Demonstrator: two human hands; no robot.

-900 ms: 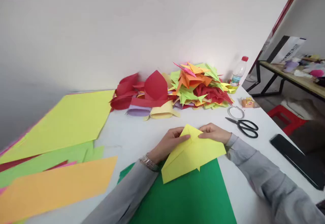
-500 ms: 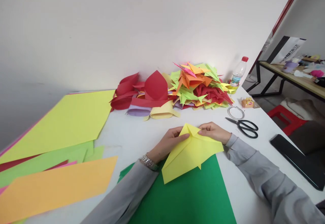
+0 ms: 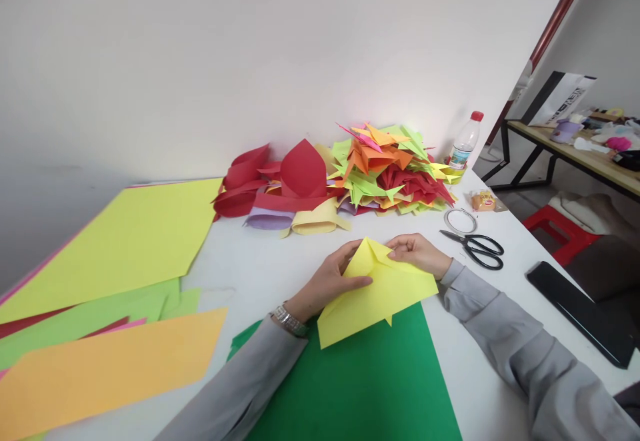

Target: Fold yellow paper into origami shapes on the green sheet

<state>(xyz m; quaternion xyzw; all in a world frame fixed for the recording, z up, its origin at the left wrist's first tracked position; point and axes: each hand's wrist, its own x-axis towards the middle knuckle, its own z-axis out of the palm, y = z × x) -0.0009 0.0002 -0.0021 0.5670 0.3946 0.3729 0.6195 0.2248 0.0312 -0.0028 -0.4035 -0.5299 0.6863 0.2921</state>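
A partly folded sheet of yellow paper (image 3: 383, 291) is held up between both hands, its folded point toward the wall. My left hand (image 3: 327, 281) grips its left edge, with the thumb on top and the fingers behind. My right hand (image 3: 420, 254) pinches the upper right edge. Part of each hand's fingers is hidden by the paper. Beneath it lies a large sheet of green paper (image 3: 360, 388) on the white table (image 3: 255, 264).
Folded paper stars (image 3: 385, 161) are heaped against the wall beside red paper shapes (image 3: 303, 171). Scissors (image 3: 475, 248), a tape roll (image 3: 461, 220), a bottle (image 3: 465, 141) and a black phone (image 3: 580, 311) sit on the right. Yellow sheets (image 3: 135, 234) and an orange strip (image 3: 115, 368) lie left.
The yellow paper has tilted a little, its lower edge now higher. My left thumb has slid down the sheet and my left fingers have opened wider around the edge.
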